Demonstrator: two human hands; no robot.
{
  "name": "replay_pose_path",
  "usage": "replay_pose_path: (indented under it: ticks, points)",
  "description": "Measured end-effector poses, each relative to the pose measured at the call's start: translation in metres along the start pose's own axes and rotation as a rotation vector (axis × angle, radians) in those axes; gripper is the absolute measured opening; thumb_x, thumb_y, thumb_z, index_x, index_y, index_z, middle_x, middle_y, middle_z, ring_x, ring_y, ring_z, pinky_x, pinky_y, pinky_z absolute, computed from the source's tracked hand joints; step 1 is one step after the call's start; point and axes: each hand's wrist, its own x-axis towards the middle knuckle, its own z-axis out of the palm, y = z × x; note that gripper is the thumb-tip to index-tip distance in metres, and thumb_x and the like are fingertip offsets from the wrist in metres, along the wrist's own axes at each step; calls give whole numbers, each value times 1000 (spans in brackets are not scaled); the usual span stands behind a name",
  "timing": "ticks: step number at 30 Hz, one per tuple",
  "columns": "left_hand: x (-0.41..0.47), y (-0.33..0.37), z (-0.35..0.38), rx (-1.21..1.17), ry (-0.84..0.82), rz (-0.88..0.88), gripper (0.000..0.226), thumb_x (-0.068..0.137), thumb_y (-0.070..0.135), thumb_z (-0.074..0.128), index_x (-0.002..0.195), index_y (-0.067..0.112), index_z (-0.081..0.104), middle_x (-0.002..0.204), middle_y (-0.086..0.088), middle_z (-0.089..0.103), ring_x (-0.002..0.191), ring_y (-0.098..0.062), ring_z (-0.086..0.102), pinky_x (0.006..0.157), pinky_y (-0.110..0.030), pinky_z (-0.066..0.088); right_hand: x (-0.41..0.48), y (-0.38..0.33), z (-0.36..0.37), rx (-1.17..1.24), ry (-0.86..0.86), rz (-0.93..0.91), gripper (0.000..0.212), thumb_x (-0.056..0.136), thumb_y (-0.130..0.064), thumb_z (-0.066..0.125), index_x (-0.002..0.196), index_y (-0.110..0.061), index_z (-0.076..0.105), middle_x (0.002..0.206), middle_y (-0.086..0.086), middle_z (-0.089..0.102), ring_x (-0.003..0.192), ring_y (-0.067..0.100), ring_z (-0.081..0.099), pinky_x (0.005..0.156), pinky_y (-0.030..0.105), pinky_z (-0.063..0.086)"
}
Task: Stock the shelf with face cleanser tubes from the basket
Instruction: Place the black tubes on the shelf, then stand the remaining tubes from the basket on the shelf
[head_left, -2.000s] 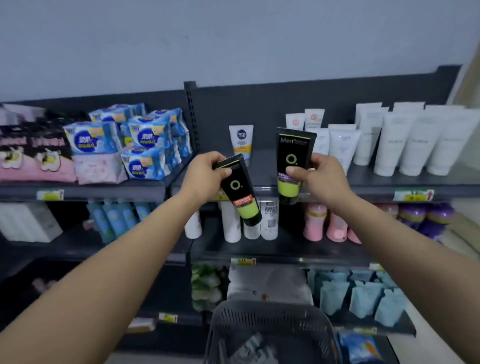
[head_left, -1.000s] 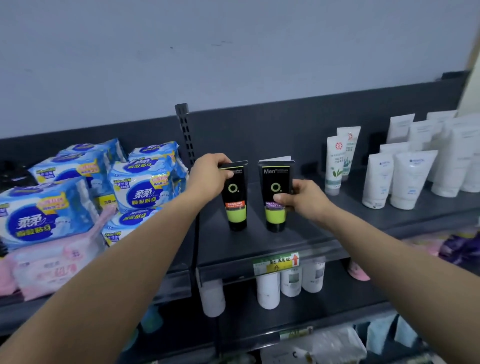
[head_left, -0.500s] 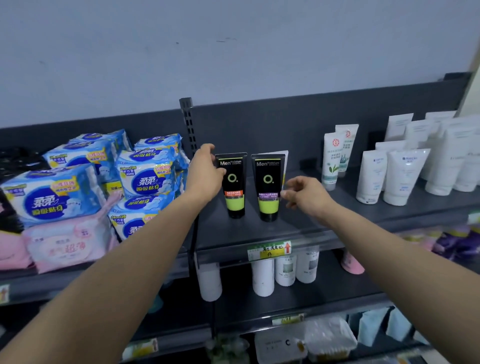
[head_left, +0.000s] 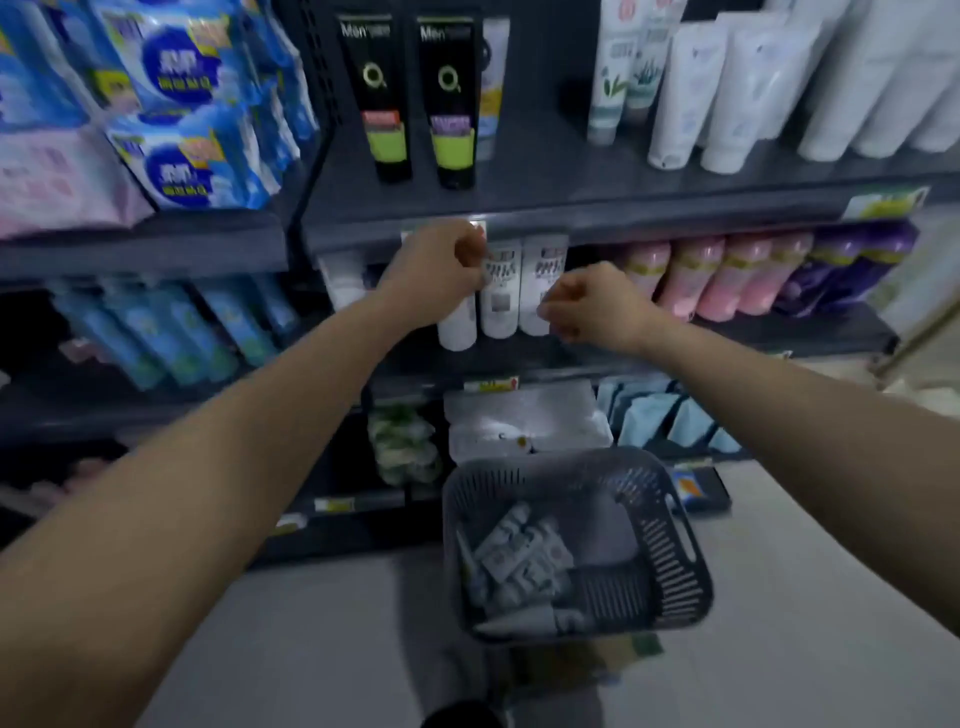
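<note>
Two black-and-green face cleanser tubes (head_left: 387, 98) (head_left: 451, 104) stand upright side by side on the upper dark shelf (head_left: 571, 205). My left hand (head_left: 434, 270) and my right hand (head_left: 592, 306) hang below that shelf's front edge, fingers loosely curled, holding nothing. Down on the floor sits the grey basket (head_left: 680, 545), with several pale grey tubes (head_left: 519, 561) lying in it.
White tubes (head_left: 727, 93) fill the upper shelf's right side, blue and pink packs (head_left: 171, 104) the left bay. White bottles (head_left: 501, 291) and pink bottles (head_left: 717, 275) stand on the shelf below. A white pack (head_left: 524, 421) lies behind the basket.
Both hands have let go of the two black tubes, which now stand on the shelf, and have dropped below its edge. The view has tilted down, so the basket shows again.
</note>
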Motion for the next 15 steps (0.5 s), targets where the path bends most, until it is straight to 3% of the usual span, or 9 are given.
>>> replay_pose_path:
  ticks: [3,6,10,13,15]
  points:
    - [-37,-12,51,5,-179,-99,23,86,18,65,107,10,63,96,-1,58,87,-13,53,64,-17,41,-28,48,19,-93,-111,53,14,87,-16,64,80,-4,69,67,9,64,54,13,58,61,27,53]
    - [-70,-26,95,-5,-300,-172,21,85,16,65,104,7,65,96,-3,60,88,-13,54,73,-22,39,-52,85,37,-138,-232,124,16,89,-13,62,82,0,68,66,9,63,52,11,57,50,17,48]
    - [-106,-49,139,-10,-398,-298,20,85,14,65,102,4,65,91,-1,58,87,-15,55,70,-19,37,-74,126,59,-160,-323,177,21,88,-12,60,84,7,68,72,17,65,64,23,60,71,34,53]
    - [-123,-67,164,-5,-458,-373,18,83,15,67,99,5,66,90,-1,58,90,-18,56,73,-24,41,-85,149,77,-175,-389,225,18,89,-16,60,80,-2,66,64,12,61,57,18,57,59,23,50]
    - [-130,-78,178,15,-489,-415,19,83,15,67,100,6,66,91,-1,57,90,-18,55,75,-25,41,-88,164,90,-168,-420,225,19,89,-14,60,83,2,68,68,13,62,65,21,58,66,32,52]
